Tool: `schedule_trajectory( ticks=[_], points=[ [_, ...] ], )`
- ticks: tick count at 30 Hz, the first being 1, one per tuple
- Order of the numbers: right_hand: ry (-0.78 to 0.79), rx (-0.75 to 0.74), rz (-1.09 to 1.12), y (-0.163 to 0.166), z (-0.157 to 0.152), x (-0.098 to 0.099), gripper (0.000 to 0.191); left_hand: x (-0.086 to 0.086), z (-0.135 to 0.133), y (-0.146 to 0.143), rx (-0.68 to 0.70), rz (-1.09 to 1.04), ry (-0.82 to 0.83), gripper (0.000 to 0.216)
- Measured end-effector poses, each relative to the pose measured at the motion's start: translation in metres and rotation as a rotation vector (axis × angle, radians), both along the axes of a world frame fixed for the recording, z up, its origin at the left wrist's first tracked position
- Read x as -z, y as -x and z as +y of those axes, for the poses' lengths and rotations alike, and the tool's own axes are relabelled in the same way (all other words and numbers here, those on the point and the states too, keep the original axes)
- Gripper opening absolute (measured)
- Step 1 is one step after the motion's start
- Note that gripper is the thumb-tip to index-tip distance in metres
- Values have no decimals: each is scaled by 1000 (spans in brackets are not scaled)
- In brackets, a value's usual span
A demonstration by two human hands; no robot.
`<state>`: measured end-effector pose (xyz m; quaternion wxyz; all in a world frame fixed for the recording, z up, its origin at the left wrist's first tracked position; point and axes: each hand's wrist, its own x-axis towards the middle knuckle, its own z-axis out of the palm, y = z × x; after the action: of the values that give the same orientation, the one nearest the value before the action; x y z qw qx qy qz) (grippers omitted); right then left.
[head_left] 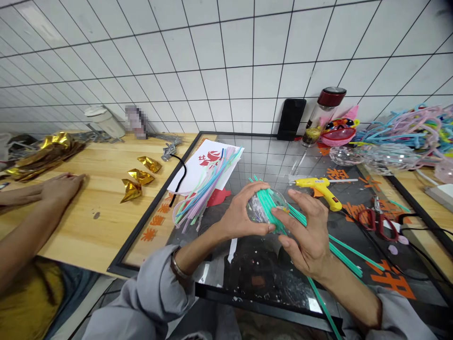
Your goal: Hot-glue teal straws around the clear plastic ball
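My left hand (pixel 240 212) is wrapped round a clear rounded plastic piece (pixel 257 208). A band of green pipe cleaners (pixel 269 208) lies across it, with their long ends (pixel 347 257) running out to the lower right under my other hand. My right hand (pixel 307 231) has its fingers spread at the right side of the piece, one fingertip resting on the green band. A yellow glue gun (pixel 320 187) lies just beyond that hand. Left of my hands, a bundle of pastel pipe cleaners (pixel 208 186) rests on a white sheet with a red print (pixel 198 160).
Red-handled scissors (pixel 378 224) and a black cord lie at the right. A phone (pixel 291 119) and a glass bottle (pixel 323 115) stand by the tiled wall. Gold folded pieces (pixel 141 176) sit at the left, near another person's hands (pixel 65 189). Tangled pipe cleaners (pixel 410 134) fill the right back.
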<state>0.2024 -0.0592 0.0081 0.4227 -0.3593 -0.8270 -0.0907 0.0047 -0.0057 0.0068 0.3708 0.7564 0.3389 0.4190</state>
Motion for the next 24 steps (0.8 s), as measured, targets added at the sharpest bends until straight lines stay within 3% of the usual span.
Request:
schedule_trajectory(
  ticks=[14,20,24],
  points=[
    [17,3,-9,0,2,3,40,7,-3,-4,72,16,-155,79],
    [6,-69,54,-2,1,-1,36,3,-1,0,40,-56,91,78],
    [-2,-80,38,-1,0,-3,40,1,-1,3,96,-116,242,83]
  ],
)
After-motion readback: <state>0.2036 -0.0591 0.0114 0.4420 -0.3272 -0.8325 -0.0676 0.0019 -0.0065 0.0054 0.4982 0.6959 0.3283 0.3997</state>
